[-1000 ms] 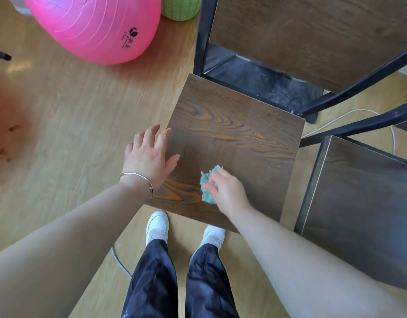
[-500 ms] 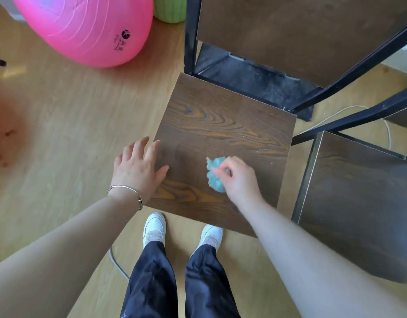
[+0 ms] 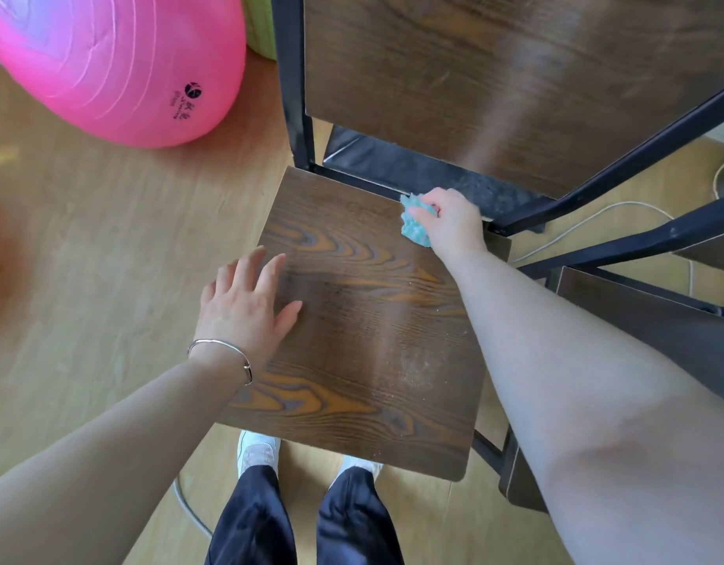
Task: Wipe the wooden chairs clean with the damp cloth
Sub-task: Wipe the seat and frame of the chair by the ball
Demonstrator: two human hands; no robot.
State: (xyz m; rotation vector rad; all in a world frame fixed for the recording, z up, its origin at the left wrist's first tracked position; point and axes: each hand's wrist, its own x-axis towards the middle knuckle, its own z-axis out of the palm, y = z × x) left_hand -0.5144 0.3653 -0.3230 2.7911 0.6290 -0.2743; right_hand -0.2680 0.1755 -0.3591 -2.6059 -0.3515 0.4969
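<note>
- Near edge of chair seat: dark wood w/ orange grain. Pale dusty specks show on the front-right part, approx. where a light streak runs. I judge that patch not wiped clean yet.
- My left hand: flat on the seat's left edge, fingers spread, holding nothing. It looks to be steadying the chair, though I can't tell how much weight is on it.
- Mid seat: looks darker and cleaner than the front-right, but glare makes it hard to tell wet from dry.
- My right hand: at the far-right back corner of the seat, fingers pinched tight on the damp cloth, a bunched teal wad. Cloth touches the seat right by the black frame rail.
- Step in hand, my judgement: working the back edge and corner, where dirt collects vs. the frame.
- Backrest: shiny streak on it; can't say if wiped.
- Second chair to my right, partly hidden by my arm: no cloth on it, judged untouched.
- Overall est.: first seat partly done; front-right patch, backrest, frame and other chair(s) left.
</note>
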